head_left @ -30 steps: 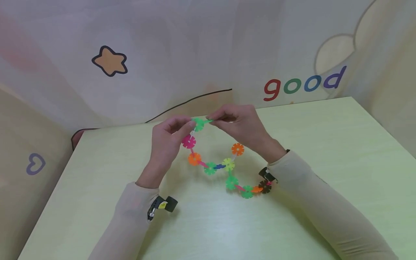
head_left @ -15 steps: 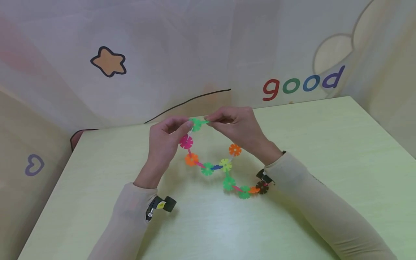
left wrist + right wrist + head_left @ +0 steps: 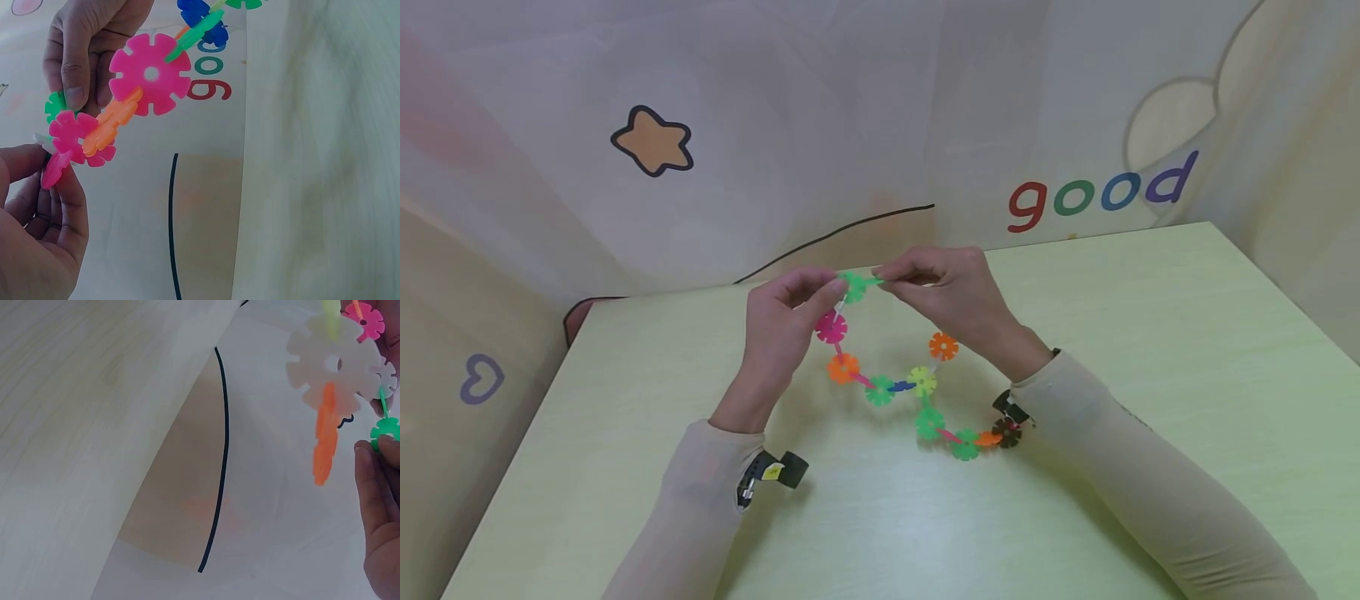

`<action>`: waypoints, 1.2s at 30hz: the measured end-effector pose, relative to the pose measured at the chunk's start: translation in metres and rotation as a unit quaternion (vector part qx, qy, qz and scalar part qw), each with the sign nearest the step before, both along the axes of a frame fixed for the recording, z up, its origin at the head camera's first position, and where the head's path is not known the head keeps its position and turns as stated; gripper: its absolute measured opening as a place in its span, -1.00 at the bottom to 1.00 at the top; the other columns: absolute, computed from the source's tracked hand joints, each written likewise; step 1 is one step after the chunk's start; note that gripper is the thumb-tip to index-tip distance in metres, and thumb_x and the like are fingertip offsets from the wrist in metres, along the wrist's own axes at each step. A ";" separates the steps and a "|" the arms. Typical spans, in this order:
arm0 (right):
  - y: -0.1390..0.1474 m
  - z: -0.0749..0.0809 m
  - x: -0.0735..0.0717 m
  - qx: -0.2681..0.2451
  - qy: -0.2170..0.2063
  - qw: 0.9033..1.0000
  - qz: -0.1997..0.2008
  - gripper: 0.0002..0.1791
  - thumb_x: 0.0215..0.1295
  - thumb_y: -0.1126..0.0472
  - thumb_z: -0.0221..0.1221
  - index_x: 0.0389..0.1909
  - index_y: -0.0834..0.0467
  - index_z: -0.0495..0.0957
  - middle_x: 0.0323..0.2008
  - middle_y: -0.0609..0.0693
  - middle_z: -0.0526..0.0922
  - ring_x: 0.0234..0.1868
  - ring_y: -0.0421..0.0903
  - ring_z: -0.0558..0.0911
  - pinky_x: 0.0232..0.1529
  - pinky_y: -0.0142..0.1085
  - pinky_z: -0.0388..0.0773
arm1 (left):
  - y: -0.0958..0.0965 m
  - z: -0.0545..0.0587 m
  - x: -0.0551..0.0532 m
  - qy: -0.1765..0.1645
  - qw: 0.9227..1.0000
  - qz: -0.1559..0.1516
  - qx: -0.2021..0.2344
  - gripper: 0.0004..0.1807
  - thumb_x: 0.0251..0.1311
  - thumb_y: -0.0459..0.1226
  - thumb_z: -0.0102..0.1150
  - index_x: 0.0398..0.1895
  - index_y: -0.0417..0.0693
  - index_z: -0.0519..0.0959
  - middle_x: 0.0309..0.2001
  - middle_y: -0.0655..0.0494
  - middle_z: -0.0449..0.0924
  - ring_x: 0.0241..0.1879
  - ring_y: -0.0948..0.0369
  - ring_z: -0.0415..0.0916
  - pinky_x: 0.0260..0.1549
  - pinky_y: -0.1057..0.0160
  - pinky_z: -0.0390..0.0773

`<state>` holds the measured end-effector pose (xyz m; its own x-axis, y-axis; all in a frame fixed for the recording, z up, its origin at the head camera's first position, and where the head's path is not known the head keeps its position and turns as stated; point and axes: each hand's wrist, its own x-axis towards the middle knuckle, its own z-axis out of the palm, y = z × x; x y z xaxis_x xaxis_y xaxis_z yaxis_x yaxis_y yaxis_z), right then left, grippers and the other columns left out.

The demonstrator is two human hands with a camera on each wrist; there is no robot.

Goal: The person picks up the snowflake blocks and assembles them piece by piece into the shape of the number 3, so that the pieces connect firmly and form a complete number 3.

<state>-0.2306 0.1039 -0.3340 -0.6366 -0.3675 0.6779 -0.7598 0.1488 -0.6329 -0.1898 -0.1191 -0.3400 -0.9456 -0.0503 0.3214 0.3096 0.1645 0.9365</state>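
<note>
A chain of colourful notched snowflake discs hangs between and below my hands in the head view. My left hand [image 3: 778, 325] pinches its upper left end, by a green snowflake disc [image 3: 852, 288] and a white one partly hidden by the fingers. Thumb and fingertips of my right hand [image 3: 947, 287] pinch another green snowflake disc [image 3: 385, 429], seen edge-on from the head and touching the first. Below the left hand, a pink disc [image 3: 832, 327] and an orange disc [image 3: 843, 368] follow. The chain branches at a yellow disc [image 3: 922, 382], one arm rising to an orange disc [image 3: 943, 346].
Beneath the right forearm, the other branch ends near a dark brown disc [image 3: 1007, 432], partly behind the wrist camera [image 3: 1011, 407]. A pale green table [image 3: 625, 433] lies under everything. Behind it hangs a printed curtain [image 3: 820, 125].
Both hands and the chain have shifted slightly left since a second ago. Over the last half second they look nearly still, with the same grips.
</note>
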 end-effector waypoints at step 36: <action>0.004 0.000 -0.003 0.017 0.076 0.997 0.017 -0.81 0.17 0.59 0.43 -0.27 0.29 0.81 -0.31 0.01 0.83 -0.30 -0.14 0.81 -0.13 -0.36 0.75 | 0.002 0.000 0.000 -0.013 1.000 -0.009 -0.001 -0.80 0.39 -0.33 0.37 -0.05 -0.30 0.75 -0.36 0.07 0.69 -0.39 0.15 0.60 -0.41 0.38 0.60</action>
